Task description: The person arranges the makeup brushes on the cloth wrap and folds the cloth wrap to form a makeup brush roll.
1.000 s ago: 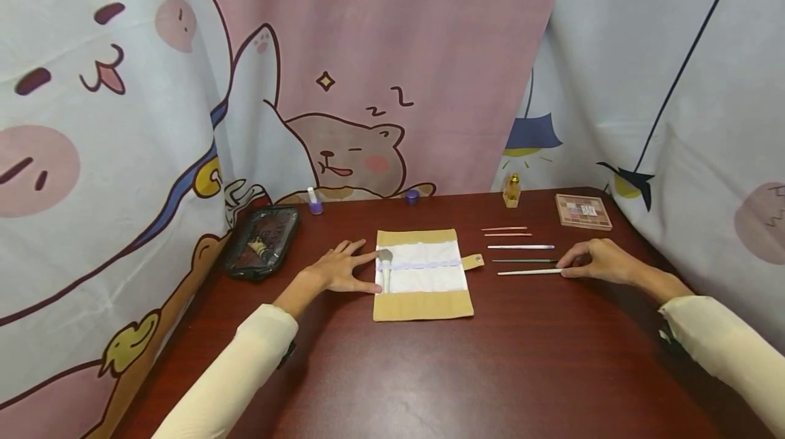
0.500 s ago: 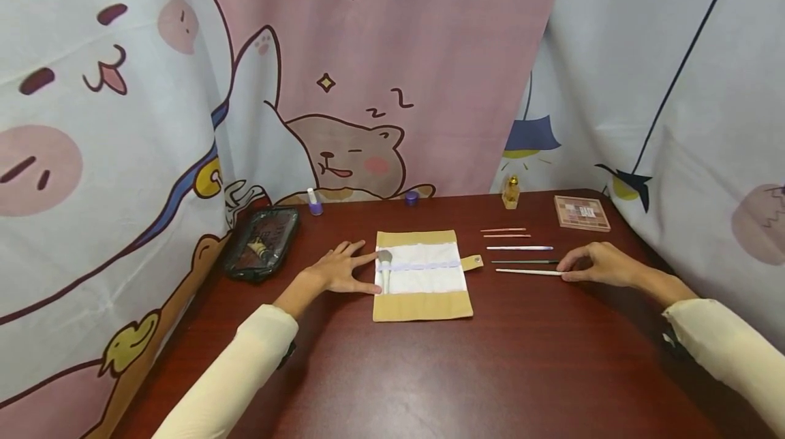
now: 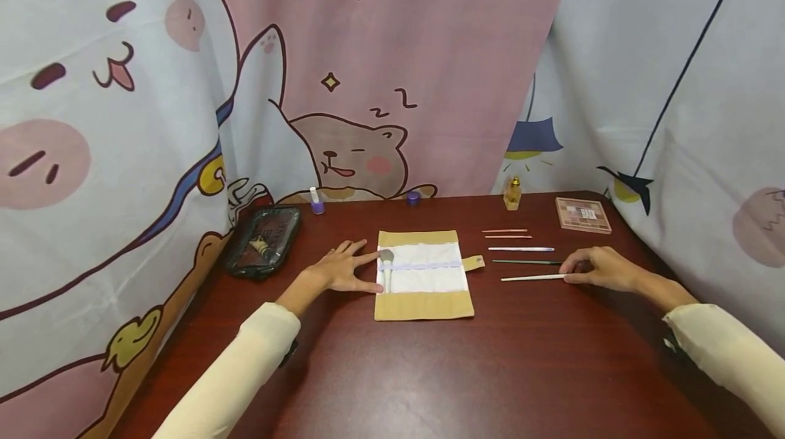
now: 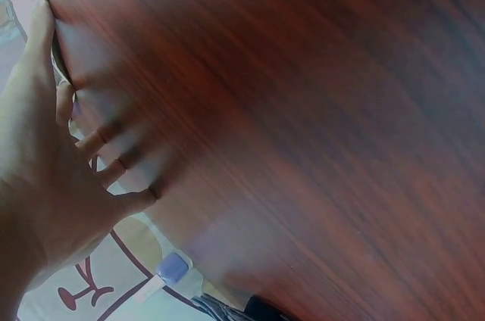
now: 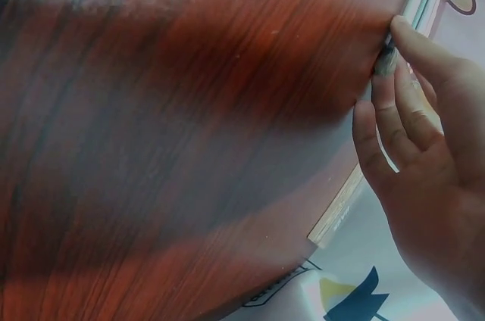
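My right hand [image 3: 599,268] pinches a white-handled makeup brush [image 3: 532,278] near its right end; the handle points left. In the right wrist view, the grey bristle tip [image 5: 386,61] shows between thumb and fingers. My left hand [image 3: 336,270] rests at the left edge of a tan brush roll [image 3: 423,307], fingers spread, thumb and index finger at its border. The roll lies open with a white inside and a lilac elastic band. A large makeup brush [image 3: 387,270] is tucked under that band at the left end.
Beyond the held brush lie a green brush [image 3: 521,262], a purple-white brush [image 3: 521,249] and two thin pink sticks [image 3: 508,236]. A palette [image 3: 584,215], perfume bottle [image 3: 512,195], purple jar [image 3: 413,198] and nail polish bottle [image 3: 317,203] stand behind. A black pouch [image 3: 264,241] lies left.
My right hand has shifted slightly towards me with the white makeup brush, widening its gap from the green one. My left hand has stayed at the roll's edge.
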### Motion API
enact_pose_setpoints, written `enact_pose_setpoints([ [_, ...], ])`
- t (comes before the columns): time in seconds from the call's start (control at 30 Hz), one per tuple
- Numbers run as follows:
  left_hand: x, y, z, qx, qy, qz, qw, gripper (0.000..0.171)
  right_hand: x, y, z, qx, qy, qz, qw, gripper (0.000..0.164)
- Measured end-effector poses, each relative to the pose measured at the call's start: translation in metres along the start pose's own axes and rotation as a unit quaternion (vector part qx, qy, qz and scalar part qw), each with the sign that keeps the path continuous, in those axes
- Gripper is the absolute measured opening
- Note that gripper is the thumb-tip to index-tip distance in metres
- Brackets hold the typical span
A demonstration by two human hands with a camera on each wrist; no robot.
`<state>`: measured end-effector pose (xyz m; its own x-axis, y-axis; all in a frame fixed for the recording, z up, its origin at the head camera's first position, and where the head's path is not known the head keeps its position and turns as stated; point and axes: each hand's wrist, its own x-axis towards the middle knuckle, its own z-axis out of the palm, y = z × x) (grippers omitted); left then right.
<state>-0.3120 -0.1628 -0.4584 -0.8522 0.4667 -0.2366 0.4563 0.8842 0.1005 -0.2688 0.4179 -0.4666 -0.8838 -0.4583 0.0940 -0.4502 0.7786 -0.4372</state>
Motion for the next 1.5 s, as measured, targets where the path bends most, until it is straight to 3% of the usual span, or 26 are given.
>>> enact_pose_setpoints([
  [0.23, 0.0, 0.001, -0.002, -0.004, -0.004, 0.001, 1.0, 0.097, 0.001, -0.005, -0.004, -0.009, 0.008, -0.007, 1.0, 0.008],
  [0.57, 0.003, -0.001, -0.003, 0.0, 0.002, 0.007, 1.0, 0.098, 0.012, -0.018, -0.025, 0.036, 0.01, -0.008, 0.999, 0.008],
  [0.8, 0.002, -0.001, -0.005, -0.003, 0.003, 0.009, 0.9999, 0.098, 0.022, -0.029, -0.032, 0.077, 0.034, -0.061, 0.995, 0.013],
  [1.03, 0.002, -0.002, -0.002, -0.002, 0.0, 0.008, 1.0, 0.098, 0.037, -0.048, -0.038, 0.088, 0.079, -0.045, 0.992, 0.018],
  [1.17, 0.002, -0.003, -0.002, -0.004, 0.001, 0.007, 1.0, 0.097, 0.049, -0.06, -0.039, 0.157, 0.097, -0.041, 0.982, 0.026],
  [1.33, 0.001, -0.002, -0.002, -0.005, 0.003, 0.012, 0.9999, 0.096, 0.067, -0.077, -0.037, 0.269, 0.111, -0.035, 0.956, 0.038],
  [1.5, -0.001, -0.001, -0.002, -0.005, 0.003, 0.014, 0.9999, 0.096, 0.086, -0.095, -0.034, 0.289, 0.136, -0.031, 0.947, 0.047],
])
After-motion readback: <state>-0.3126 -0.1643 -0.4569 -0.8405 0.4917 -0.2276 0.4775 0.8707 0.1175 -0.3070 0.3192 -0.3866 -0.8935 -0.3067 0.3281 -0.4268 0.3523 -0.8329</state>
